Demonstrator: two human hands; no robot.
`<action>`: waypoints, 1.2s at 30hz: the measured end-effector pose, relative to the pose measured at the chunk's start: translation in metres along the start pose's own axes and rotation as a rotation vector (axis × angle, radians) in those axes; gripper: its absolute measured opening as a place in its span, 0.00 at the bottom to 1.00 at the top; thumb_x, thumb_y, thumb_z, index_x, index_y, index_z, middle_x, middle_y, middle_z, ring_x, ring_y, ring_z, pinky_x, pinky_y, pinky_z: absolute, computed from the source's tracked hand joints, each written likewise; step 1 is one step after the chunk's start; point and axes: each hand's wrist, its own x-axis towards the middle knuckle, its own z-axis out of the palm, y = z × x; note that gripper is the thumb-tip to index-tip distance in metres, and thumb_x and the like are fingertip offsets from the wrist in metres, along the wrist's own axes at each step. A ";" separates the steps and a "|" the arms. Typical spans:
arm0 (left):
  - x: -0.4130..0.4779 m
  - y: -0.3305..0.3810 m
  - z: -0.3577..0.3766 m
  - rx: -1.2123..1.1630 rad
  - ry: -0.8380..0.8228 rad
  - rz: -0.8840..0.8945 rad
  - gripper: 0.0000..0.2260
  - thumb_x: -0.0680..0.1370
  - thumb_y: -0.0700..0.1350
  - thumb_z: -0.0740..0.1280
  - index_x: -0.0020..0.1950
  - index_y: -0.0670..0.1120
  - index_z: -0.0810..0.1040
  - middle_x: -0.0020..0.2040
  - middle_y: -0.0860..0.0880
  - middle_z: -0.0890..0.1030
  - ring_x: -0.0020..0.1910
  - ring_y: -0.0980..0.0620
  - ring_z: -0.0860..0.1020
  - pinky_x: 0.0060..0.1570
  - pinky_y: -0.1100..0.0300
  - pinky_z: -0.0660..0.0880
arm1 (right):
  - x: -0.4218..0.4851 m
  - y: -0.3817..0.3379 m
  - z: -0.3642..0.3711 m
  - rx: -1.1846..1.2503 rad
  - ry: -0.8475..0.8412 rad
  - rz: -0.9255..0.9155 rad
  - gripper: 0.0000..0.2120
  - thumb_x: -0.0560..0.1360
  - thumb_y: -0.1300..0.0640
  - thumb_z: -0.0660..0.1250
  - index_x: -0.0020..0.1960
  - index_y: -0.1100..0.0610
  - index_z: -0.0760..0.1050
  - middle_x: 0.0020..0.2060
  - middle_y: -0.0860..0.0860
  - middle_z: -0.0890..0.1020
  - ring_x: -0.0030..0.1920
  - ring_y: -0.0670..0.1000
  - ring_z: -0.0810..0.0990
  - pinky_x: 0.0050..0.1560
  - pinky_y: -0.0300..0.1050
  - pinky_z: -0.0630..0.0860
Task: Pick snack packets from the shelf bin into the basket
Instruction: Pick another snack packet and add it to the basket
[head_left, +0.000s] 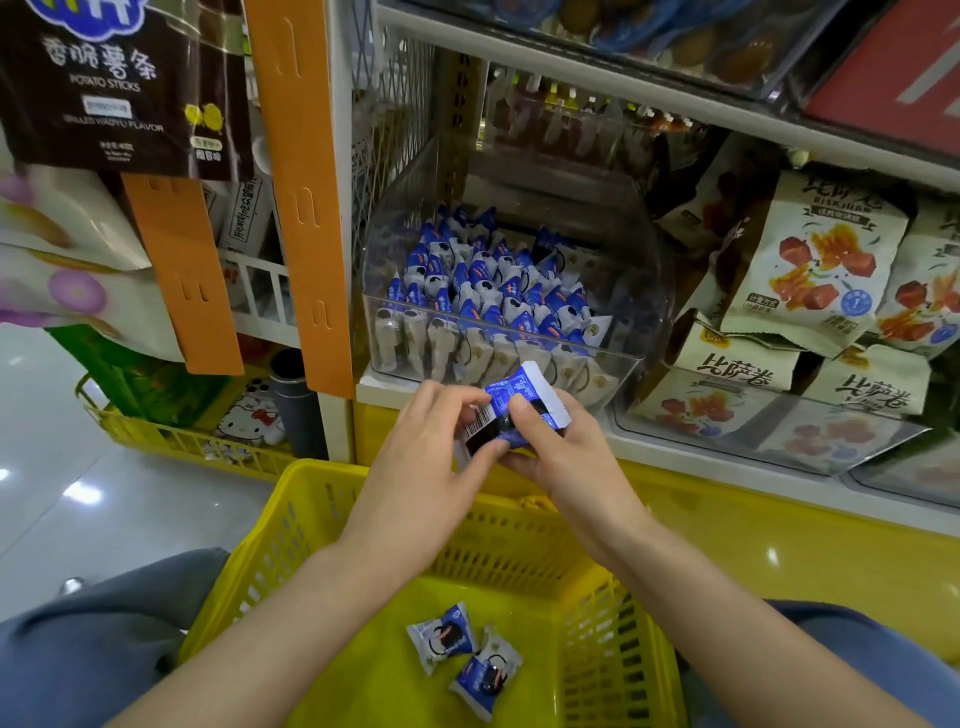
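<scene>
- The snack packet (522, 402), blue and white, is held in the air between both hands, just in front of the shelf bin (376, 312) and above the far rim of the basket (291, 525)
- Its printed back, with the barcode, is turned up toward the camera, so it looks as if it is being checked or handed across before it is let go
- The left grip (431, 441) is pinched on the packet's barcode end, with the thumb below and the fingertips on top
- The right grip (563, 447) is clamped on the same packet, with the thumb pressed on its upper face and the fingers curled beneath
- The clear bin sits at the shelf edge, packed with matching packets standing in rows; its low front wall leaves them easy to lift out from above
- The yellow basket sits between the person's knees, directly under the hands, so a released packet should fall straight in
- Two packets (441, 636) (485, 675) already lie side by side on the basket floor; with the bin so full, the picking seems to be at an early stage
</scene>
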 end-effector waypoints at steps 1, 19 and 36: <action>0.001 0.000 0.000 0.014 -0.005 0.001 0.11 0.73 0.50 0.68 0.52 0.55 0.70 0.45 0.60 0.69 0.46 0.62 0.68 0.44 0.72 0.65 | 0.000 0.000 0.000 -0.005 -0.001 -0.009 0.14 0.78 0.56 0.62 0.62 0.57 0.70 0.54 0.55 0.81 0.52 0.50 0.82 0.51 0.44 0.80; 0.007 -0.003 -0.017 -0.011 -0.071 0.057 0.06 0.76 0.49 0.62 0.50 0.50 0.76 0.46 0.55 0.78 0.43 0.58 0.77 0.42 0.62 0.76 | -0.006 -0.001 -0.003 -0.240 -0.170 -0.147 0.09 0.79 0.59 0.57 0.52 0.54 0.76 0.44 0.49 0.83 0.43 0.43 0.82 0.40 0.34 0.77; 0.017 0.002 -0.016 -0.571 -0.037 -0.387 0.10 0.81 0.43 0.55 0.53 0.48 0.76 0.42 0.51 0.83 0.40 0.58 0.81 0.36 0.64 0.78 | -0.004 -0.002 -0.001 -0.476 -0.194 -0.213 0.26 0.77 0.53 0.62 0.73 0.45 0.58 0.55 0.37 0.76 0.54 0.36 0.76 0.55 0.30 0.73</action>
